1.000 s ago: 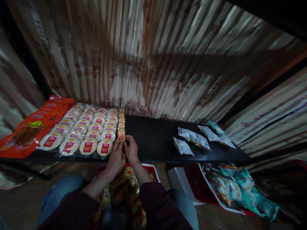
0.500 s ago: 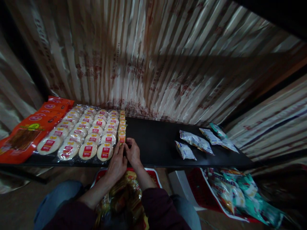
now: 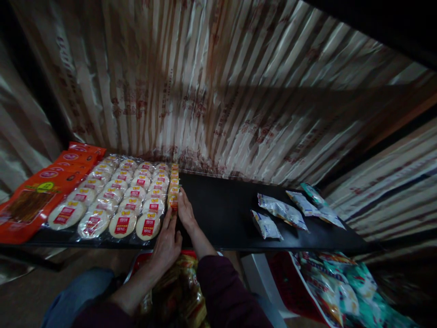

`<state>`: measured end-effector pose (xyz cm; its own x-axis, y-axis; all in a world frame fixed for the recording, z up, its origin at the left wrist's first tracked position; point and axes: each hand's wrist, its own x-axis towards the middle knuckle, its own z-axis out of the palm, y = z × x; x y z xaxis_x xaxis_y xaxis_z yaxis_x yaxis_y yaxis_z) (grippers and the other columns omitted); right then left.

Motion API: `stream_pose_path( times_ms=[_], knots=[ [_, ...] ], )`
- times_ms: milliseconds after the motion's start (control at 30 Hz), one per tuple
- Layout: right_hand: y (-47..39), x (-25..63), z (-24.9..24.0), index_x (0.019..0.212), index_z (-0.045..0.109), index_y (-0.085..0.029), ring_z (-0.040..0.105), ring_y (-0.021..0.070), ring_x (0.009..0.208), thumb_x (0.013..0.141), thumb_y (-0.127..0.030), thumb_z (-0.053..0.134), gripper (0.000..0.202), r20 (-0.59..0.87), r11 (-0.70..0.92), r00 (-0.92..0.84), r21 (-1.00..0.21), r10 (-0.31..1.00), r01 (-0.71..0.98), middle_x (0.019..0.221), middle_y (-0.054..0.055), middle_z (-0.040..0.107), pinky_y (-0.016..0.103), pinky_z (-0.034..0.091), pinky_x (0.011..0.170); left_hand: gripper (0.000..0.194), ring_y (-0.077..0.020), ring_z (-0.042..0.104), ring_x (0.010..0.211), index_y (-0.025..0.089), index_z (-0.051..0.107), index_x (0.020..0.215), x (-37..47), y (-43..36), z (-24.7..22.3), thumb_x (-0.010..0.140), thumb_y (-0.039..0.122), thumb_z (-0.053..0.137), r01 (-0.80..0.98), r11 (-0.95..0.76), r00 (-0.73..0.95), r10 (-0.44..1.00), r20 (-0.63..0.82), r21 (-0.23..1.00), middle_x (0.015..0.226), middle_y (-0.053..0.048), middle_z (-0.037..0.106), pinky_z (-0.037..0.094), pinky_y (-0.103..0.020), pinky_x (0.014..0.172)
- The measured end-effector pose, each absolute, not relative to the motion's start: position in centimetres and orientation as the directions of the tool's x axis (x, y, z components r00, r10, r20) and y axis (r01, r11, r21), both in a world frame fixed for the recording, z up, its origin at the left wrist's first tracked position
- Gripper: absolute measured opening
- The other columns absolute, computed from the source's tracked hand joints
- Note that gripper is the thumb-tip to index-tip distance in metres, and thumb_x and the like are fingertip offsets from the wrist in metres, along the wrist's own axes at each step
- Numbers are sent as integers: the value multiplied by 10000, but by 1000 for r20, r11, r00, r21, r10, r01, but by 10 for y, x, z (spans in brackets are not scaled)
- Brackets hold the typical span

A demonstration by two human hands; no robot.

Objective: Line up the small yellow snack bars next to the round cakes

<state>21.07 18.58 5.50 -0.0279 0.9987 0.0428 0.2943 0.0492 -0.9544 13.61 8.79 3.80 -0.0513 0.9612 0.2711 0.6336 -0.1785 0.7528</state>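
- The open left hand (image 3: pixel 167 245) touched the near end of the row of yellow packets (image 3: pixel 173 187) on the shelf (image 3: pixel 218 214), its fingertips partly hiding the nearest one.
- The right hand (image 3: pixel 186 210), also open, had moved from that end to the row's right side.
- A red basket (image 3: pixel 139 261) below was dark and cut off.

two hands (image 3: pixel 166 245), four columns of round crackers (image 3: pixel 123 223), one column of yellow packets (image 3: pixel 173 197), two red baskets (image 3: pixel 290 280)
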Motion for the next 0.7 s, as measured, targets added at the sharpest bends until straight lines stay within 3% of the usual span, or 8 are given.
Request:
stream_pose_path(
  times_ms=[133,267,400,567,700],
  knots=[
    [189,204,54,1378,403,-174,369,191,1332,905,-551,313,611,52,59,-33,-960,998,275,1406,68,455,371,247,1124,516,-276,237,1389,48,438,1309,135,90,38,802,133,395,635,-169,-57,963,264,753,1501,-175,256,272,-444,1130],
    [199,202,53,1380,402,-161,327,202,1356,901,-557,314,627,26,18,28,-966,999,258,1447,79,394,376,212,1136,533,-269,275,1375,96,419,1336,134,92,31,804,129,403,611,-177,-64,961,270,772,1514,-149,240,338,-440,1099],
    [207,201,49,1334,474,-197,371,206,1332,877,-577,361,605,34,28,24,-978,999,208,1393,55,473,372,249,1122,531,-280,283,1371,134,430,1328,134,94,29,798,108,419,633,-205,-75,944,322,746,1509,-137,260,376,-462,1071],
    [189,209,54,1327,473,-166,356,206,1340,863,-575,382,625,67,47,131,-987,989,154,1416,88,439,381,223,1133,449,-245,393,1315,129,509,1244,130,89,44,817,74,383,699,-318,2,897,443,640,1434,-150,394,432,-419,1028],
    [148,223,61,1298,478,-155,469,201,1253,879,-542,362,582,121,115,221,-992,968,44,1352,119,507,378,352,1058,373,-192,546,1173,126,601,1088,131,75,49,810,52,364,682,-487,130,815,565,545,1262,-145,568,494,-321,959]
  ],
)
